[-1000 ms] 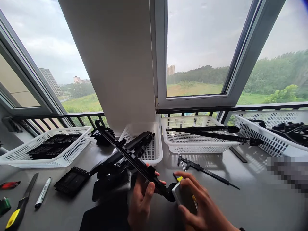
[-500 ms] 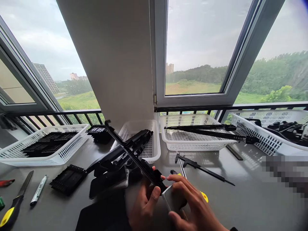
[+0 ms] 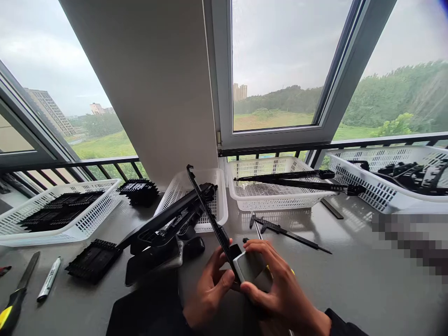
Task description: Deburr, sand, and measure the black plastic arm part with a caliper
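Grey tabletop point(image 3: 364, 284) runs along the lower frame under slanted windows point(image 3: 276, 60), daylight glancing off it. At bottom centre, the left hand point(image 3: 210, 291) is curled closed, thumb and fingers pinching the lower end of a long black part point(image 3: 207, 207) that slants toward the upper left. The right hand point(image 3: 289, 284) is half closed around a pale-edged block point(image 3: 250, 268), thumb below and fingers above, its face against or very near that lower end; the contact is shadowed, and I can't be sure they touch. A thin metal rod point(image 3: 257, 227) passes behind the right hand, with a black caliper point(image 3: 290, 234) just beside it. Left of the hands, dark plastic pieces point(image 3: 168, 224) overlap the rim of a white basket point(image 3: 222, 210). Further out, toward the lower left, lie a ribbed black panel point(image 3: 94, 261), a marker point(image 3: 49, 280) and a yellow-handled blade point(image 3: 28, 275).

Held only by one end, the long part could pivot in the left fingers if the block pushes unevenly, and its far tip could knock the dark pieces. A slipping block might scrape the left thumb, or the right wrist could nudge the rod.
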Motion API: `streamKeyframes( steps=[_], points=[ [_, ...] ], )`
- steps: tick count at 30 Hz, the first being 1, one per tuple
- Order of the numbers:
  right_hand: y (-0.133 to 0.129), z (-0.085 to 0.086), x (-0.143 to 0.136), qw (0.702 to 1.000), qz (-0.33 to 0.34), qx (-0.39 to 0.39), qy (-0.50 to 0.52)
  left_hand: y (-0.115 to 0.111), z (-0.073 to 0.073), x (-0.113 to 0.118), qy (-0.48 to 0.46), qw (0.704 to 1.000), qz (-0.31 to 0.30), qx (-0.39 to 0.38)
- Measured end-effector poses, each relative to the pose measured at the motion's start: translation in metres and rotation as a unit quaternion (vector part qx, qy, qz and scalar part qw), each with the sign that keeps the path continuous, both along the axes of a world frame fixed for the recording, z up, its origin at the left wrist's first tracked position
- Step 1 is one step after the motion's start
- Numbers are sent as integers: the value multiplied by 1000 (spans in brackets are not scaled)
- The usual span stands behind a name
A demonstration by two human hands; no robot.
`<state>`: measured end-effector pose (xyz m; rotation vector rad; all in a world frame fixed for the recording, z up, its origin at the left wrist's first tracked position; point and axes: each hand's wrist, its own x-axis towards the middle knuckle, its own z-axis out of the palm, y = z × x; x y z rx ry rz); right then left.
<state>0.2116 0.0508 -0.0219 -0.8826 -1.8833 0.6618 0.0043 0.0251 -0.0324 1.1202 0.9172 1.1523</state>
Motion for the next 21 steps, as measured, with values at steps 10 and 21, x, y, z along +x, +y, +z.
streamKeyframes(
  steps=[10, 21],
  points=[
    [-5, 0, -3, 1000, -4, -25, 14, 2, 2, 0, -24, 998, -55, -14],
    [-15, 0, -6, 998, 44, 5, 35, 3, -1, 3, -41, 997, -48, -43]
  ],
)
